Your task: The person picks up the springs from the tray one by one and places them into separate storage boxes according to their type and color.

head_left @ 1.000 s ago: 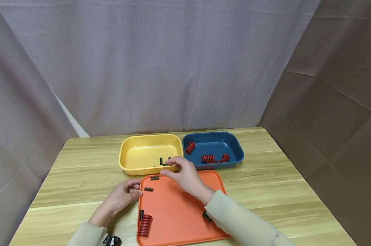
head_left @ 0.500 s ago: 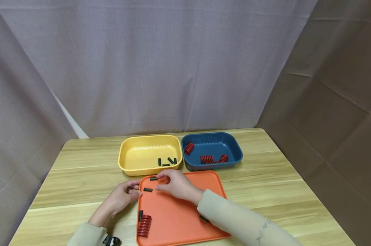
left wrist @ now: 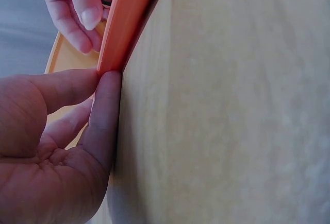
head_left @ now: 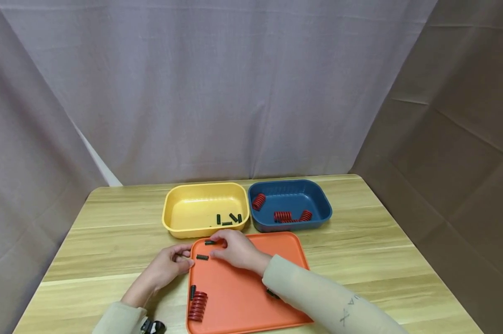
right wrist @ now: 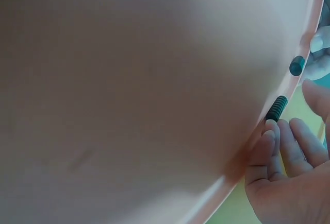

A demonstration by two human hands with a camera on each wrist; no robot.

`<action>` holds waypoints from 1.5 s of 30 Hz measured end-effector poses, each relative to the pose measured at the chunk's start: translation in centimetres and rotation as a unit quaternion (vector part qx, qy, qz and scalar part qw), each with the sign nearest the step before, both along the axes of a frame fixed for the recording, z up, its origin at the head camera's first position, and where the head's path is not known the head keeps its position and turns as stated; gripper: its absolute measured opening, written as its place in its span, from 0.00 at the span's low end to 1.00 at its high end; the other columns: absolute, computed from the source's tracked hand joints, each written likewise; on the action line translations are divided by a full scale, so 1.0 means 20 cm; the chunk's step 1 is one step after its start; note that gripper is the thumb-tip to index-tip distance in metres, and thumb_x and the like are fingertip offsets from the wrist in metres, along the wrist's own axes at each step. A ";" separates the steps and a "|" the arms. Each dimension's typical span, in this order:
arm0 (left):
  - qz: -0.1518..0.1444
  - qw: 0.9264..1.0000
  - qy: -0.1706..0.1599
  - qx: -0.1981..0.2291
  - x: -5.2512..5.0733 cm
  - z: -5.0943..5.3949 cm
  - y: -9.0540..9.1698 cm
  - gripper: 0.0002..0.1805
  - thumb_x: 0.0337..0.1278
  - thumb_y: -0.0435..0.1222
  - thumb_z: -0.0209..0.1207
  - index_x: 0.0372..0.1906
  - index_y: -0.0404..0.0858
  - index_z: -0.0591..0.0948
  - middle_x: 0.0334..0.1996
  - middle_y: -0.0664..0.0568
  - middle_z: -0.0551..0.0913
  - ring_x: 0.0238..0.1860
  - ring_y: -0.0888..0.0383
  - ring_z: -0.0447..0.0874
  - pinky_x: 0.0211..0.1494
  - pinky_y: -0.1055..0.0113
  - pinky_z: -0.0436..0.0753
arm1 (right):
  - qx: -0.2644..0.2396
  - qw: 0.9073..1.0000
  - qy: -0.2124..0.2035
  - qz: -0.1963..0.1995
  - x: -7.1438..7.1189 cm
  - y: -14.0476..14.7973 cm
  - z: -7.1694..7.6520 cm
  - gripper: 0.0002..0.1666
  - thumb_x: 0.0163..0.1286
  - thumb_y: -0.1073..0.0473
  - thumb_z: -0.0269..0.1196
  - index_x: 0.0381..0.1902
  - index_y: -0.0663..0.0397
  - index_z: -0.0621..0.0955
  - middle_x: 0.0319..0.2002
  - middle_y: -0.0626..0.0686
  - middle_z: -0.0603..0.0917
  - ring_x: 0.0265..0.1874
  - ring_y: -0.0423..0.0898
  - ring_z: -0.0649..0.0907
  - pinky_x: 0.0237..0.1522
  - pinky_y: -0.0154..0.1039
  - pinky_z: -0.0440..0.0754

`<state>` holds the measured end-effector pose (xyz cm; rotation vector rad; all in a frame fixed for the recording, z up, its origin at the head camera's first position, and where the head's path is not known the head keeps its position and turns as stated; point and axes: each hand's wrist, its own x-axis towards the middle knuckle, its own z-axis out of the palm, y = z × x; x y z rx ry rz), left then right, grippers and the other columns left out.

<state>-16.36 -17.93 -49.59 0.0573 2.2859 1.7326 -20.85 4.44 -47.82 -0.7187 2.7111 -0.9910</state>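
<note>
My left hand (head_left: 166,268) pinches the left rim of the orange tray (head_left: 243,287) between thumb and finger, as the left wrist view also shows. My right hand (head_left: 238,250) is over the tray's far left corner. Its fingertips touch one end of a small dark spring (right wrist: 277,108), while the thumb stays apart from it. A second dark spring (head_left: 202,257) lies just nearer, close to the left rim. Farther down that rim, another dark spring (head_left: 193,292) lies beside a large red spring (head_left: 198,306). A dark object (head_left: 272,293) is partly hidden under the right sleeve.
Behind the tray stands a yellow bin (head_left: 180,231) holding several small dark springs. Right beside it is a blue bin (head_left: 324,220) with several red springs. Both rest on a wooden table (head_left: 380,269), with grey curtain (head_left: 234,93) behind.
From above the front of the yellow bin, my right hand has come down toward me and left, to the dark spring at the tray's corner. My left hand has stayed on the rim.
</note>
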 end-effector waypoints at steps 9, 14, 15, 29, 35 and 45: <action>0.016 1.000 -0.008 -0.002 0.00 -0.01 0.01 0.26 0.52 0.26 0.64 0.60 0.31 0.76 0.42 0.44 0.78 0.38 0.54 0.78 0.36 0.68 0.82 | 0.067 0.997 0.036 0.019 0.02 -0.05 -0.01 0.09 0.65 0.56 0.67 0.44 0.46 0.85 0.34 0.40 0.79 0.34 0.36 0.77 0.39 0.32 0.77; 0.018 1.000 -0.012 0.002 0.00 0.00 0.01 0.27 0.52 0.26 0.64 0.60 0.30 0.75 0.42 0.44 0.78 0.38 0.54 0.78 0.37 0.67 0.82 | 0.101 0.994 0.046 0.013 0.03 -0.05 -0.01 0.03 0.65 0.54 0.66 0.34 0.45 0.83 0.28 0.39 0.74 0.27 0.35 0.73 0.31 0.31 0.73; 0.017 1.000 -0.013 0.003 0.00 0.00 0.01 0.27 0.52 0.25 0.63 0.60 0.30 0.75 0.42 0.44 0.77 0.38 0.54 0.78 0.37 0.67 0.83 | 0.107 0.993 0.045 0.014 0.03 -0.04 -0.01 0.02 0.65 0.54 0.66 0.33 0.44 0.83 0.28 0.39 0.74 0.28 0.35 0.73 0.31 0.31 0.73; 0.017 1.000 -0.013 0.000 0.00 -0.01 0.01 0.27 0.51 0.26 0.65 0.60 0.30 0.75 0.42 0.44 0.77 0.38 0.54 0.77 0.36 0.68 0.81 | 0.177 0.981 0.059 0.059 0.05 0.05 0.07 0.11 0.64 0.60 0.67 0.23 0.46 0.78 0.22 0.39 0.73 0.25 0.37 0.73 0.28 0.33 0.73; 0.022 1.000 -0.009 -0.005 0.00 -0.01 0.01 0.27 0.51 0.25 0.65 0.59 0.30 0.76 0.41 0.44 0.78 0.37 0.54 0.77 0.35 0.68 0.81 | 0.170 0.983 0.039 0.051 0.05 0.05 0.07 0.11 0.64 0.59 0.67 0.23 0.45 0.78 0.23 0.40 0.76 0.24 0.37 0.74 0.28 0.33 0.73; 0.025 1.000 -0.013 0.005 0.00 -0.01 0.02 0.26 0.53 0.24 0.63 0.60 0.29 0.75 0.43 0.42 0.76 0.37 0.54 0.76 0.35 0.68 0.82 | 0.177 0.983 0.039 0.035 0.06 0.04 0.07 0.12 0.64 0.57 0.68 0.23 0.44 0.77 0.22 0.39 0.74 0.24 0.37 0.73 0.27 0.33 0.71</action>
